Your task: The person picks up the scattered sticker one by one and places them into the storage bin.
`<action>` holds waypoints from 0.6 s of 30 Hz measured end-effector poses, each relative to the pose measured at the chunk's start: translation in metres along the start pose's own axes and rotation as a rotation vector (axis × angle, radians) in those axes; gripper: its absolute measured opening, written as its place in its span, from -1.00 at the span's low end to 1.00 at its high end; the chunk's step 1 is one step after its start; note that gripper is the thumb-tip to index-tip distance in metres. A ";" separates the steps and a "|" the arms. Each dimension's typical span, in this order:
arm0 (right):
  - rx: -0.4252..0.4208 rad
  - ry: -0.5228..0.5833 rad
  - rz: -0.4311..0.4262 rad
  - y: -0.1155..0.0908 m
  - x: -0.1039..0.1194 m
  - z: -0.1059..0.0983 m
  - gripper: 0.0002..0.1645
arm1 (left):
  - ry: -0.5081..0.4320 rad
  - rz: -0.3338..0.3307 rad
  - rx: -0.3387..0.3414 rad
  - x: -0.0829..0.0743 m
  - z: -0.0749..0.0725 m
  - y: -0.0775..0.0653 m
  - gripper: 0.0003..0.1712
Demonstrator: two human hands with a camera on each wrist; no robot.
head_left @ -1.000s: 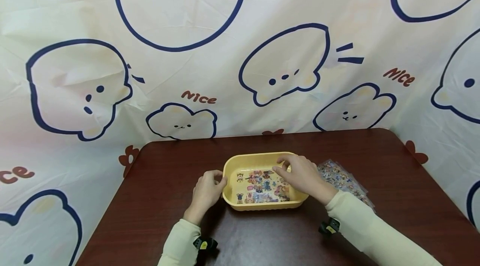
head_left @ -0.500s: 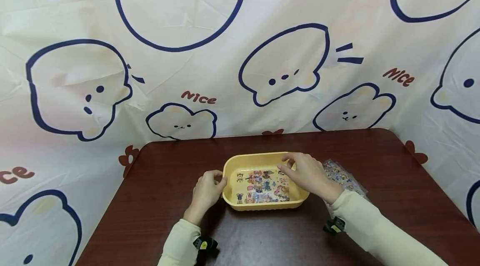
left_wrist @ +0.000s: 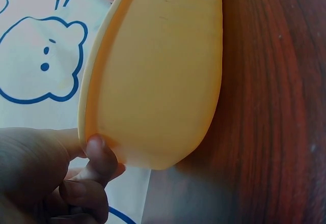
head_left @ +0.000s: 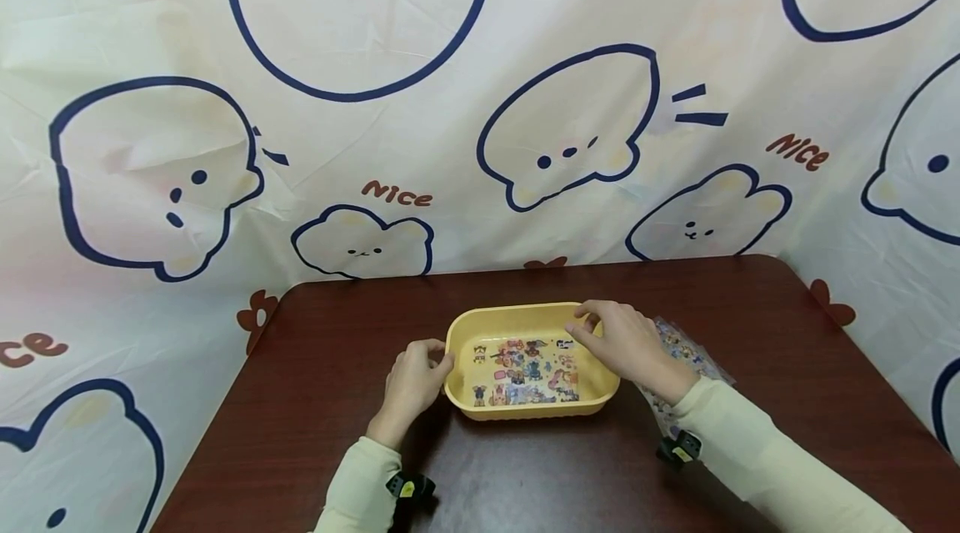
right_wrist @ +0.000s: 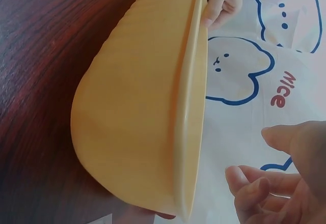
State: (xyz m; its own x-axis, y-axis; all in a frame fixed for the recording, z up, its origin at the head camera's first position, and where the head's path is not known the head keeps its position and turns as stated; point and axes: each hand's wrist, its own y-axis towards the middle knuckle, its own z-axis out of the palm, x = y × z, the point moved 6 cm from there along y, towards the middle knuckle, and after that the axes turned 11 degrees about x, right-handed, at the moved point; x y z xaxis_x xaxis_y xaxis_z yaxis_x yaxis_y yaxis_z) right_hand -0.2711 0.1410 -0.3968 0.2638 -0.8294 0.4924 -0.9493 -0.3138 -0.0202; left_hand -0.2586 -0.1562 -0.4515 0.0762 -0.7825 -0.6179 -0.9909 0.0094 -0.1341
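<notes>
A shallow yellow plastic basin [head_left: 517, 414] sits on the dark wooden table, with small printed cartoon-character stickers or cutouts [head_left: 532, 370] spread flat over its bottom. At its left end my left hand [head_left: 414, 383] pinches the rim between thumb and fingers, also plain in the left wrist view, where the basin wall [left_wrist: 158, 76] fills the middle. My right hand [head_left: 626, 343] hovers over the basin's right end, thumb and index finger apart. In the right wrist view the right hand's fingers [right_wrist: 247, 193] are loosely bent above the rim and hold nothing.
Just right of the basin lie clear plastic packets [head_left: 686, 349] full of colourful printed pieces, partly hidden beneath the right forearm. The dark table [head_left: 360, 316] meets a white cartoon-print cloth [head_left: 450, 141] at the back and sides.
My right hand has drifted right, toward the basin's right rim, uncovering a small black-and-white piece at the basin's upper right. The left hand and basin stay put.
</notes>
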 end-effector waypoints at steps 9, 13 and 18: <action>0.002 -0.020 0.037 0.000 -0.011 -0.004 -0.54 | -0.016 0.004 0.010 -0.001 0.000 0.000 -0.65; -0.002 -0.028 0.053 -0.001 -0.016 -0.006 -0.55 | -0.010 -0.001 0.007 0.000 0.000 0.001 -0.66; 0.002 -0.022 0.069 -0.003 -0.023 -0.008 -0.55 | -0.010 0.001 -0.001 0.000 0.000 0.001 -0.67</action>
State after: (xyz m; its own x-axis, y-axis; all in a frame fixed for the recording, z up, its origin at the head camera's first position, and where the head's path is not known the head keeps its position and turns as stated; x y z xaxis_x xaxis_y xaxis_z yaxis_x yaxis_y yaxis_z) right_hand -0.2759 0.1644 -0.4009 0.2011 -0.8594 0.4701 -0.9650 -0.2562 -0.0556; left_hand -0.2593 -0.1564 -0.4519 0.0761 -0.7764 -0.6256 -0.9912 0.0094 -0.1323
